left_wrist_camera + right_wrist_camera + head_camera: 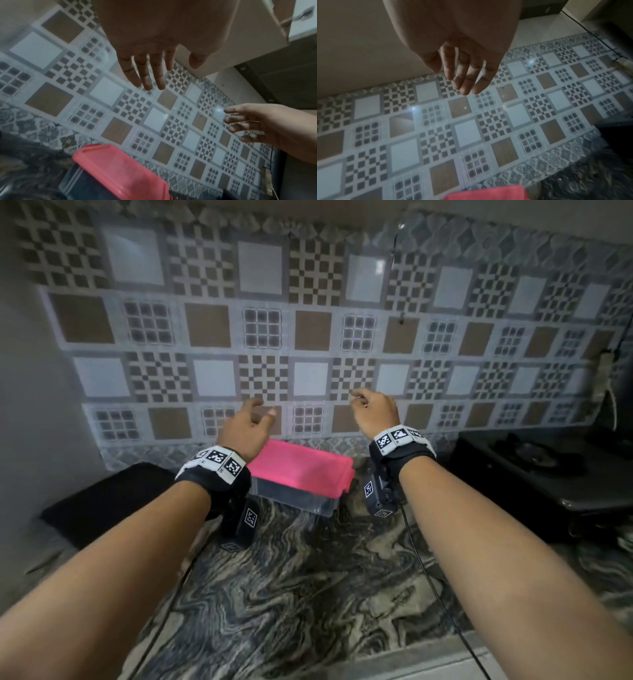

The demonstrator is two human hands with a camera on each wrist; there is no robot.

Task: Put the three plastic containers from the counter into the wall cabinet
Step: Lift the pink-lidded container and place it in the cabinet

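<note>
One plastic container [301, 475] with a pink lid and a clear body stands on the marbled counter [308, 594] against the tiled wall. No other container shows in any view. My left hand [260, 414] hovers above the container's left end, empty, with its fingers loosely bent. My right hand [363, 402] hangs above its right end, also empty. The left wrist view shows my left hand [154, 73] with fingers spread, the pink lid [123, 171] below, my right hand [248, 124] and a beige wall cabinet [257, 33] overhead. In the right wrist view my right hand [464, 78] is relaxed over the lid [488, 193].
A black stove [534, 474] fills the counter's right side. A flat black mat [106, 501] lies at the left by the side wall. A thin black cable [431, 577] runs across the counter under my right forearm. The cabinet door has a metal handle [302, 14].
</note>
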